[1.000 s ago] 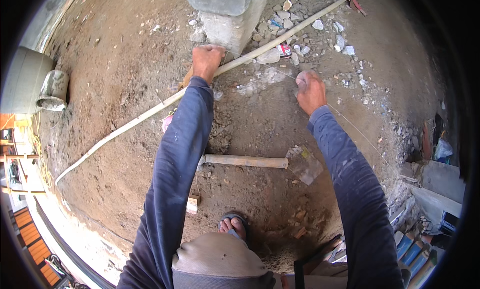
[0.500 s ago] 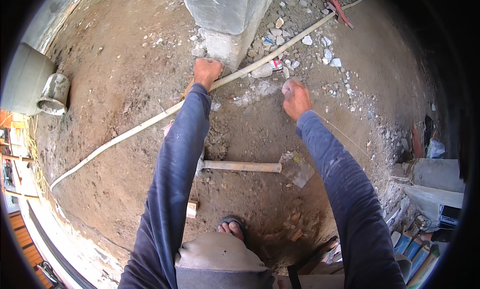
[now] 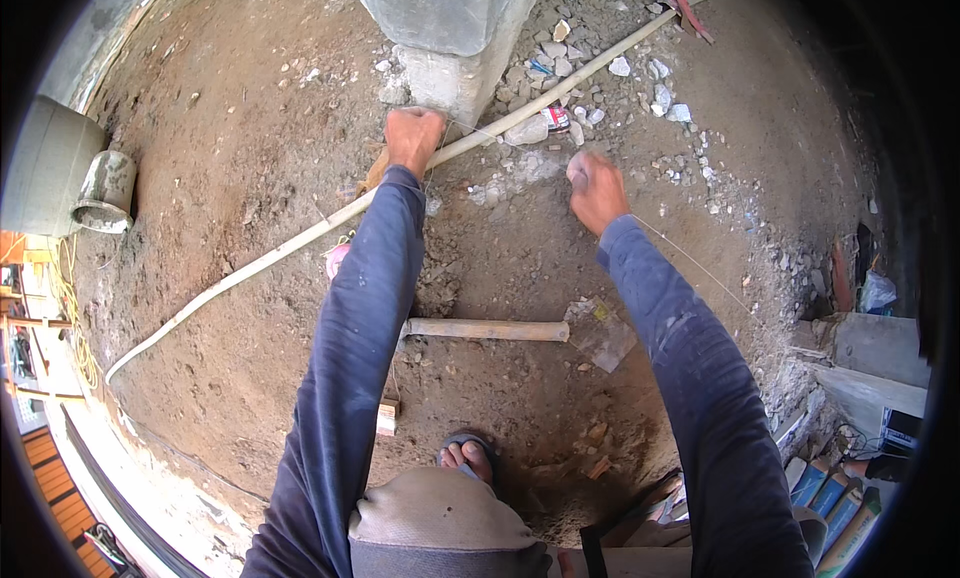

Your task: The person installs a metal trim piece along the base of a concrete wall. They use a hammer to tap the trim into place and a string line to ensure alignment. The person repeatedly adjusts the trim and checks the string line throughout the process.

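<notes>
A thin pale string (image 3: 690,260) runs through both my hands, out to the ground at the right. At the foot of the concrete column (image 3: 455,73), my left hand (image 3: 413,140) is closed on the string. My right hand (image 3: 597,190), farther right and slightly nearer, is closed with the string at its fingers. Between the hands the string shows only faintly. Below them lies a tool with a wooden handle (image 3: 487,329); its other end is behind my left sleeve. A small wood block (image 3: 387,416) with string lies beside that forearm, and a round pink thing (image 3: 338,258) shows past it.
A long pale pole or hose (image 3: 250,268) crosses the ground under my left wrist. Broken stones (image 3: 660,98) lie right of the column. A flat, dirty sheet (image 3: 602,336) lies by the handle. A grey bucket (image 3: 105,193) and large drum (image 3: 50,168) stand left.
My right hand has shifted slightly right, and my left hand has stayed nearly in place. The metal head at the handle's left end is now hidden by my sleeve.
</notes>
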The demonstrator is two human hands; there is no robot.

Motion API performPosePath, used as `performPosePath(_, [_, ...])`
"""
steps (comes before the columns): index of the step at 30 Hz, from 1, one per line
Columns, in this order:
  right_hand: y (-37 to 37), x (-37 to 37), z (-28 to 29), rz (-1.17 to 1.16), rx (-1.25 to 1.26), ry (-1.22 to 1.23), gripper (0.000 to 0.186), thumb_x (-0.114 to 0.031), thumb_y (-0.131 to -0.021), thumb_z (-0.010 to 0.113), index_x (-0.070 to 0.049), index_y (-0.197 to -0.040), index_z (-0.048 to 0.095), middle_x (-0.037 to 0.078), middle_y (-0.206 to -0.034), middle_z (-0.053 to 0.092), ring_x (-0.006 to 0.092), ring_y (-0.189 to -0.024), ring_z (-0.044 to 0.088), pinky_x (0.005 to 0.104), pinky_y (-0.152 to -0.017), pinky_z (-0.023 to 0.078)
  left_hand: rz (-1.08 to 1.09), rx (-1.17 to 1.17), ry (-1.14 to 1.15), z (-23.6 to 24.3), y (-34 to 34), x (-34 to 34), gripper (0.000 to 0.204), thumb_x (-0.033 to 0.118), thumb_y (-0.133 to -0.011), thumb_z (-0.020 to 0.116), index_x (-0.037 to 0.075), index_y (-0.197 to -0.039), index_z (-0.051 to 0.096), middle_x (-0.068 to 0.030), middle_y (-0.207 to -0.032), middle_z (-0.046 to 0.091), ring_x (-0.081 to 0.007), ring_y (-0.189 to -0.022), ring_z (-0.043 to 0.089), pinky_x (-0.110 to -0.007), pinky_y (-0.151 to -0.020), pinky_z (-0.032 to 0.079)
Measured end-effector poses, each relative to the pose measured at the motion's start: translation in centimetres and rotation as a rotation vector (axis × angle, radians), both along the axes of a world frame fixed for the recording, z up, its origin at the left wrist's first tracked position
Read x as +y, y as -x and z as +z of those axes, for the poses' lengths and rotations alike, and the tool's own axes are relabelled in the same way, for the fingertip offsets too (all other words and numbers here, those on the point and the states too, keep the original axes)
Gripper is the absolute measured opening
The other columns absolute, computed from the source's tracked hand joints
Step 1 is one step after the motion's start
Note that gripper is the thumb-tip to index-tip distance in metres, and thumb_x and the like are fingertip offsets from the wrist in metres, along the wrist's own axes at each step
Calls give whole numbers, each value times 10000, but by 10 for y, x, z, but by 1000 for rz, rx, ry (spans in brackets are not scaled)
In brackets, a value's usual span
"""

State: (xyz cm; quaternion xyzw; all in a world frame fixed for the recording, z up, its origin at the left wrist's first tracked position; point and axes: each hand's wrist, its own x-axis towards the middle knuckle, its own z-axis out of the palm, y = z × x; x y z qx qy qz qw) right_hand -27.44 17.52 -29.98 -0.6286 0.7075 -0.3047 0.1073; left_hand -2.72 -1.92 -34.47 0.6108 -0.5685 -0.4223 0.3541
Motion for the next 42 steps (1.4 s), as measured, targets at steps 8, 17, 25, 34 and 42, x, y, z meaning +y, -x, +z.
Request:
performPosePath(8, [1, 28, 17, 13, 83, 37, 179, -110, -900, 660, -62, -1070, 629, 167, -1048, 605, 393, -1002, 614, 476, -875, 493, -34, 53, -37, 3, -3, 0, 220, 192, -803, 707, -20, -808, 765, -67, -710, 705, -129, -620, 601, -287, -581, 465])
performPosePath(17, [153, 214, 125, 270, 537, -492, 338, -80, -834, 682, 13, -1151, 608, 259, -1129, 605, 457, -1082, 584, 493, -967, 479, -65, 93, -92, 16, -6, 9, 226, 172, -837, 705, -42, -892, 753, -74, -797, 724, -149, -683, 627, -292, -614, 484])
performPosePath(25, [331, 610, 122, -663, 312, -813, 281, -185, -853, 680, 17, -1036, 610, 243, -1030, 644, 394, -984, 626, 482, -867, 493, -47, 4, 206, 56, -32, 99, 289, 128, -879, 704, -49, -1108, 711, -138, -964, 742, -211, -845, 692, -343, -790, 566])
performPosePath(34, [248, 629, -49, -1103, 67, -784, 747, -503, -998, 519, -7, -1528, 341, 232, -1520, 417, 396, -1425, 355, 451, -1189, 282, -1254, -519, 298, 274, 0, 227, 271, 205, -826, 690, -11, -989, 675, -138, -955, 692, -299, -926, 659, -408, -840, 539])
performPosePath(42, [128, 294, 106, -202, -134, -143, 666, -474, -1008, 515, -3, -1465, 403, 226, -1422, 480, 389, -1323, 426, 456, -1120, 336, -1406, 99, 276, 379, 143, 358, 124, 157, -747, 680, 38, -780, 674, -136, -811, 666, -348, -833, 666, -449, -730, 529])
